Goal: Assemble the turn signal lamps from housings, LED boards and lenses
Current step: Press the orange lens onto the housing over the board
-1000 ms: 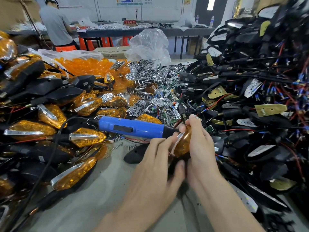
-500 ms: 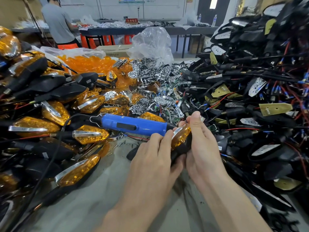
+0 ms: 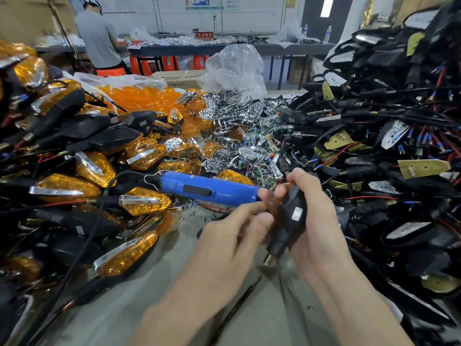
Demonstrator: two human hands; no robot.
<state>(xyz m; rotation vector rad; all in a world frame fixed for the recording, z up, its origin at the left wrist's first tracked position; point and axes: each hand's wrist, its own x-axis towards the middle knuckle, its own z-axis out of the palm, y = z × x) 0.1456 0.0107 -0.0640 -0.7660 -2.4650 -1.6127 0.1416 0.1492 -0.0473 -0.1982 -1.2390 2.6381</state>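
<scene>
Flipped since half a second ago, the black plastic lamp housing (image 3: 290, 218) now shows its dark back instead of its amber front, and both hands have lifted it slightly. The right hand (image 3: 318, 221) wraps it from the right, fingers (image 3: 303, 178) curled over its upper end. The left hand (image 3: 224, 236) meets its left edge, but blur hides whether those fingers pinch or only touch.

The housing's long axis runs steeply towards the person, its brass-tipped stem (image 3: 268, 259) lowest, above the grey bench (image 3: 174, 283). The blue electric screwdriver (image 3: 207, 187) lies crosswise just beyond the left hand, bit end towards the housing. If screws come next, the left hand seems nearer the tool.
</scene>
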